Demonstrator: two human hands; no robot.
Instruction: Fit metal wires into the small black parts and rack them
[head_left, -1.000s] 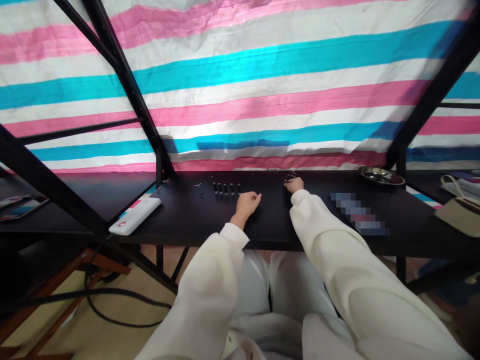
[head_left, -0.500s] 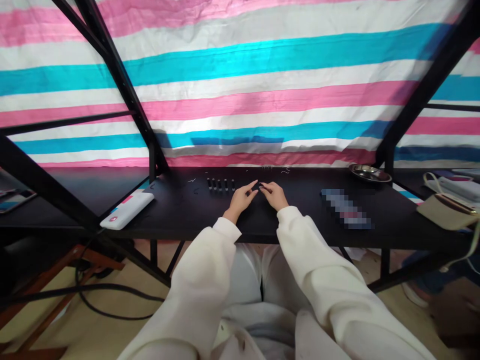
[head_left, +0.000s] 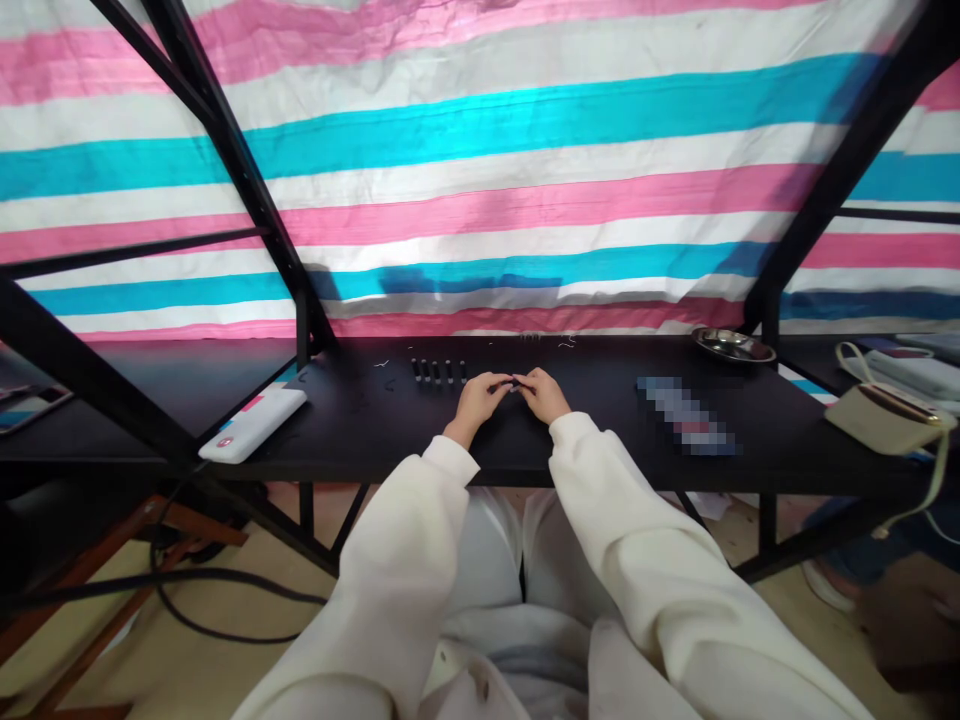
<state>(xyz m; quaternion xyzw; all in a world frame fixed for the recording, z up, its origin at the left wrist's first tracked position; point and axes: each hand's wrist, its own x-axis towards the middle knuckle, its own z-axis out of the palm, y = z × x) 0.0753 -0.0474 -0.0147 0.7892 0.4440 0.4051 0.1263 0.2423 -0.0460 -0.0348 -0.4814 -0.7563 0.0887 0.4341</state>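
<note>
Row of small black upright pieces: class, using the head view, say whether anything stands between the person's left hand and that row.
Nothing visible does. The left hand rests on the black tabletop just in front of the row of small black upright pieces. The right hand meets it on the side away from the row.

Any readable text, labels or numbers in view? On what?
Nothing legible: the white case has a small round red mark and coloured patches, too small to read, and the pixelated strip on the table is blurred beyond reading.
</note>
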